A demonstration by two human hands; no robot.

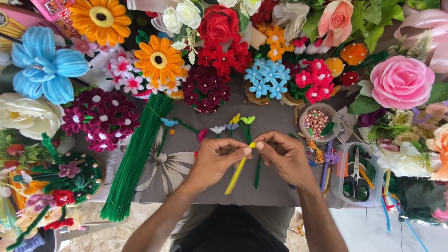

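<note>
My left hand (215, 159) and my right hand (285, 156) meet over the grey cloth at the table's middle. Both pinch the top end of a yellow pipe cleaner (235, 176), which slants down to the left below my left hand. A green pipe cleaner stem (257, 172) lies just under my right hand. Small finished pipe-cleaner flowers (242, 120) in yellow, green, white and blue lie in a row just beyond my fingers.
A thick bundle of green pipe cleaners (135, 156) lies left of my hands. A clear cup of beads (318, 122) and a clear box with scissors (357, 175) stand to the right. Many handmade flower bouquets (219, 32) crowd the far and side edges.
</note>
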